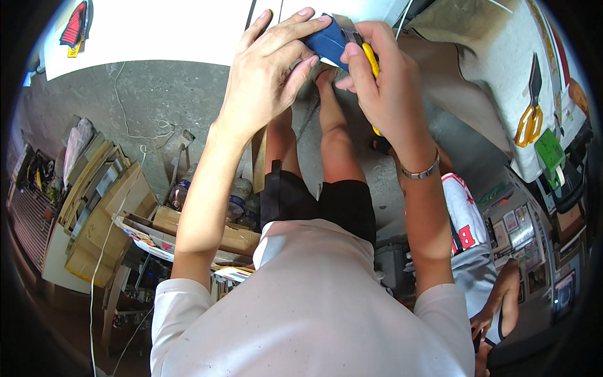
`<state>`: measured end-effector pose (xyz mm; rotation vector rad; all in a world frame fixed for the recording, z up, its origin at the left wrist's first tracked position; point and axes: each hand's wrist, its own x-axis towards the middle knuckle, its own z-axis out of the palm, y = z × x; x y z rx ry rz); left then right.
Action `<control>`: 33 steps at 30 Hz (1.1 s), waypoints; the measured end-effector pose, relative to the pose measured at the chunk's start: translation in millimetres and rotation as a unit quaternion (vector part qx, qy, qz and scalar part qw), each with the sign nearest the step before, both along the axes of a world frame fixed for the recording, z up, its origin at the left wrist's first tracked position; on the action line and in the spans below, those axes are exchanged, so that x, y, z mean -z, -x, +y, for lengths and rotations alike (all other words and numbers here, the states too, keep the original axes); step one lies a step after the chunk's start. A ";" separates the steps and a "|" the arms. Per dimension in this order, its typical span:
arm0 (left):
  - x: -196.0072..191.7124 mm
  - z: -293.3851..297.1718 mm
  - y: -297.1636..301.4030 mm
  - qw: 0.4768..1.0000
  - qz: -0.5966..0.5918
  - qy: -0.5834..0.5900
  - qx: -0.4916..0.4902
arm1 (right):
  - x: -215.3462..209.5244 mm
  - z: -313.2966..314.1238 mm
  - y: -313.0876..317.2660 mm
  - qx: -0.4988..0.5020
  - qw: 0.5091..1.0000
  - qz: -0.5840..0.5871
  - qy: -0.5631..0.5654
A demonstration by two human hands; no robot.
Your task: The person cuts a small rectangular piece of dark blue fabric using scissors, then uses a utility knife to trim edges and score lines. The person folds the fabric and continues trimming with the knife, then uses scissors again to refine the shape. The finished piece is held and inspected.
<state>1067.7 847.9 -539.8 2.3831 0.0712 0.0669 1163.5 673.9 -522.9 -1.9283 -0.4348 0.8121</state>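
My left hand grips a small dark blue piece of cloth-like material, its fingers folded over the left side of it, at the edge of a white table. My right hand holds a yellow-handled utility knife, with its metal blade end lying against the blue piece. The two hands nearly touch. A metal bracelet circles my right wrist. Below the hands I see my legs, black shorts and white shirt.
Yellow-handled scissors and a green tool lie on a white surface at right. Flattened cardboard boxes pile up at left, plastic bottles beside them. Another person in a white shirt sits at lower right. A cable trails on the concrete floor.
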 end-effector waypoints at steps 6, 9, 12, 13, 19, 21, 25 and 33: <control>-1.1 3.6 -1.7 1.000 0.016 0.014 0.006 | -6.2 -10.2 -2.8 -0.163 0.972 -0.164 0.047; 0.3 9.6 -1.0 0.999 0.013 0.023 0.018 | -7.4 -6.8 2.7 -0.190 0.962 -0.184 0.073; 0.7 13.4 -0.3 0.999 0.016 0.031 0.023 | -10.6 -3.0 7.8 -0.202 0.955 -0.189 0.103; 1.0 14.1 -0.5 0.999 0.019 0.035 0.024 | -12.3 -2.7 9.2 -0.205 0.953 -0.194 0.112; 1.0 15.7 -0.7 0.998 0.020 0.050 0.025 | -15.2 -0.8 15.9 -0.213 0.939 -0.229 0.140; 0.9 15.8 -0.1 0.998 0.021 0.049 0.021 | -15.5 1.1 18.3 -0.215 0.935 -0.240 0.149; 1.1 17.1 0.7 0.998 0.017 0.054 0.018 | -20.7 6.6 23.9 -0.215 0.921 -0.266 0.184; -2.7 18.9 -2.4 0.999 0.027 0.031 0.028 | -32.6 9.1 24.5 -0.233 0.916 -0.220 0.241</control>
